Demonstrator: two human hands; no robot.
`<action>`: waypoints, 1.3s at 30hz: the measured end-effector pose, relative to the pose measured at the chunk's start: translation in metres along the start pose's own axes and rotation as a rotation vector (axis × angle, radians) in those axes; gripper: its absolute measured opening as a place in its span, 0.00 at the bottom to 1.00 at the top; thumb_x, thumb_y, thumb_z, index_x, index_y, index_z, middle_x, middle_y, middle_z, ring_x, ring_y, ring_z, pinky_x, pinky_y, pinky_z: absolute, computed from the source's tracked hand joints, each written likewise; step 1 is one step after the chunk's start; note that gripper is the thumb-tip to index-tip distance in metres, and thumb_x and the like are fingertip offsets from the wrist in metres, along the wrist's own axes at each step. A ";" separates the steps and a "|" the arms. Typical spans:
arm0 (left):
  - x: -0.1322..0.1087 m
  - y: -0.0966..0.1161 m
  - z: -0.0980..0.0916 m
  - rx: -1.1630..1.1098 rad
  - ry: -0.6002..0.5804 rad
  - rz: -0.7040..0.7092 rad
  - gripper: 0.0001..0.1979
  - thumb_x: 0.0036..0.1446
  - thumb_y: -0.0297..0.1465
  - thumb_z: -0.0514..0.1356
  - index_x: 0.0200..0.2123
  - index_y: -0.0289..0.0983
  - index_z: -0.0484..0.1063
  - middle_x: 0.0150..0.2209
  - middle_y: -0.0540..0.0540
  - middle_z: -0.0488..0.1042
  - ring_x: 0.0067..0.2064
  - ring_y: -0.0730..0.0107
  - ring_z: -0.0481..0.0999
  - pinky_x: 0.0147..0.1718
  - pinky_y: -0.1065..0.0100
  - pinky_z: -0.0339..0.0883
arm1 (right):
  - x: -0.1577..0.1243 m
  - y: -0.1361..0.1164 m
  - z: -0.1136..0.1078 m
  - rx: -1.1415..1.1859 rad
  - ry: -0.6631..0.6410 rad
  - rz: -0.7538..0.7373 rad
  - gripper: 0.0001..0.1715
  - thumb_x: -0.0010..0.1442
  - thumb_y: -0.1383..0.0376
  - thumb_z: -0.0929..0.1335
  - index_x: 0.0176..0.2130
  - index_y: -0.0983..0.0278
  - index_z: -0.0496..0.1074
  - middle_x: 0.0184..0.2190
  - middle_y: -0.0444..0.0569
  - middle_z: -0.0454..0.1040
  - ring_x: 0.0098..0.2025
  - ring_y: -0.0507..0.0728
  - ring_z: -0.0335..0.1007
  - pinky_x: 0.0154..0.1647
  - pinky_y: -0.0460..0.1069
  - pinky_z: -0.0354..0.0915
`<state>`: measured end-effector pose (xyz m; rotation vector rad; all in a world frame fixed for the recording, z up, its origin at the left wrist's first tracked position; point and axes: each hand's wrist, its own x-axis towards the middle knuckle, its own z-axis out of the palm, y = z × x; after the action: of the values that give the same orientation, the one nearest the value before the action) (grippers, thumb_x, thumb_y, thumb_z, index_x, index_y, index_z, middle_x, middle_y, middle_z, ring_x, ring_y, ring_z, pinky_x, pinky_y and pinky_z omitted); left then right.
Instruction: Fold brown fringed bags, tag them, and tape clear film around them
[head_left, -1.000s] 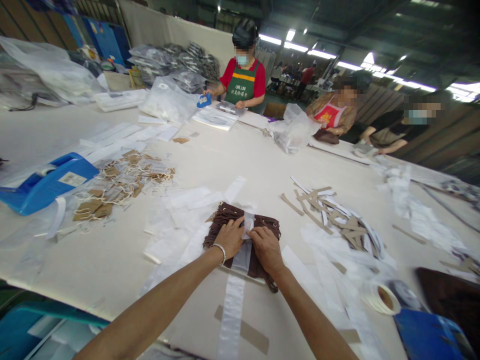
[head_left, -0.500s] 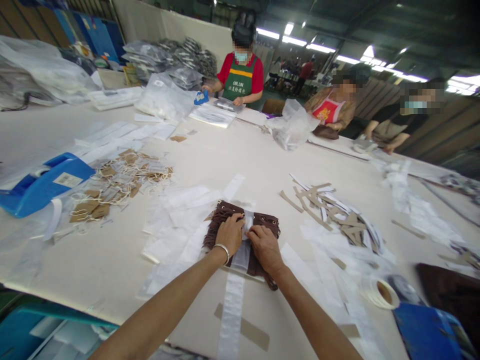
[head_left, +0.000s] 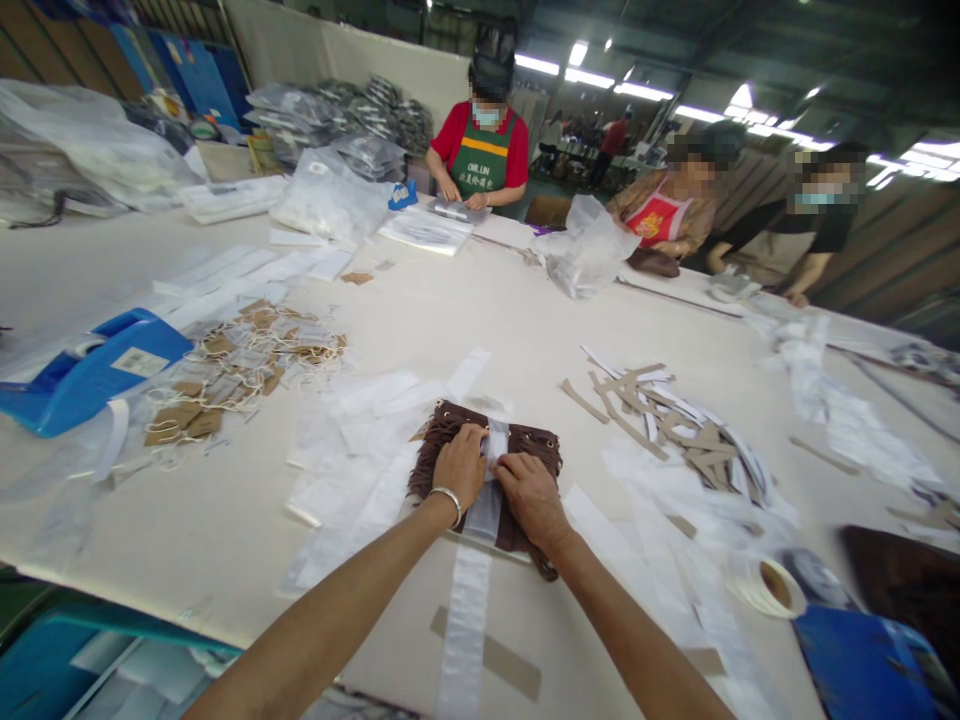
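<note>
- Brown fringed fabric bundle (head_left: 536,445), flat on the white table (head_left: 465,310) close to its near edge, banded across the middle by a translucent strip (head_left: 465,610) with a tail trailing toward the viewer.
- Left hand (head_left: 459,468) and right hand (head_left: 532,492) close together on top of the bundle, fingertips meeting at the strip; pinching or merely pressing, impossible to tell.
- Likely trouble: band going slack or skewed should either hand ease off, given slick film over a springy pile; fringe trapped under the band.
- Just left of the bundle, loose film pieces (head_left: 352,440); farther left, strung kraft hang tags (head_left: 240,360) and a blue tape dispenser (head_left: 90,365).
- Right of the bundle, a heap of cardboard strips (head_left: 675,425); right and nearer, a tape roll (head_left: 772,588).
- Far beyond the bundle, clear plastic bags (head_left: 330,200) and three other people at work, one in a green apron (head_left: 484,165); factory hall, ceiling strip lights.
</note>
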<state>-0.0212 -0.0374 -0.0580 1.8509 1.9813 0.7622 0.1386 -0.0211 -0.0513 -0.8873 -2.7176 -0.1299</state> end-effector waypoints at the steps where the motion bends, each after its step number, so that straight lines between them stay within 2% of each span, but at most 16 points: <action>1: 0.000 0.000 0.000 0.000 0.003 -0.007 0.18 0.58 0.24 0.56 0.51 0.42 0.62 0.54 0.44 0.65 0.55 0.64 0.68 0.51 0.64 0.63 | 0.000 0.000 0.001 0.004 0.006 -0.001 0.11 0.65 0.68 0.62 0.44 0.62 0.72 0.43 0.52 0.71 0.44 0.59 0.61 0.47 0.55 0.58; 6: 0.002 0.000 0.001 -0.006 0.018 -0.010 0.19 0.56 0.23 0.56 0.50 0.41 0.60 0.53 0.45 0.65 0.53 0.64 0.69 0.48 0.65 0.64 | -0.003 0.003 0.003 0.038 0.003 0.007 0.11 0.66 0.68 0.62 0.45 0.63 0.72 0.44 0.52 0.72 0.46 0.59 0.61 0.48 0.54 0.58; 17: 0.005 -0.003 0.005 -0.015 0.021 -0.005 0.19 0.56 0.23 0.56 0.50 0.41 0.59 0.52 0.45 0.65 0.52 0.64 0.70 0.50 0.63 0.64 | -0.005 0.004 0.002 0.092 0.048 0.027 0.13 0.66 0.69 0.61 0.45 0.63 0.73 0.44 0.51 0.73 0.46 0.58 0.62 0.48 0.54 0.59; 26: 0.005 -0.003 0.005 -0.020 0.017 -0.011 0.19 0.56 0.25 0.58 0.50 0.42 0.59 0.52 0.45 0.64 0.54 0.64 0.69 0.50 0.64 0.64 | 0.000 0.003 -0.003 0.082 -0.041 -0.039 0.11 0.66 0.66 0.62 0.45 0.62 0.72 0.42 0.51 0.73 0.44 0.58 0.61 0.47 0.54 0.58; 33: 0.004 -0.006 0.006 -0.018 0.018 0.008 0.18 0.56 0.25 0.59 0.49 0.41 0.60 0.51 0.44 0.65 0.51 0.64 0.71 0.48 0.64 0.65 | 0.000 -0.001 -0.004 0.046 -0.076 -0.036 0.10 0.65 0.66 0.63 0.44 0.61 0.72 0.41 0.51 0.73 0.44 0.58 0.61 0.47 0.54 0.58; 39: 0.003 -0.007 0.003 -0.024 0.041 0.066 0.17 0.56 0.21 0.54 0.49 0.39 0.61 0.51 0.44 0.65 0.51 0.64 0.71 0.48 0.65 0.66 | -0.003 -0.009 -0.014 0.045 -0.098 -0.038 0.09 0.64 0.68 0.63 0.41 0.63 0.73 0.39 0.51 0.72 0.45 0.58 0.61 0.49 0.54 0.57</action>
<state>-0.0258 -0.0340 -0.0639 1.9097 1.9352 0.8464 0.1387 -0.0325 -0.0383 -0.8512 -2.8172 -0.0341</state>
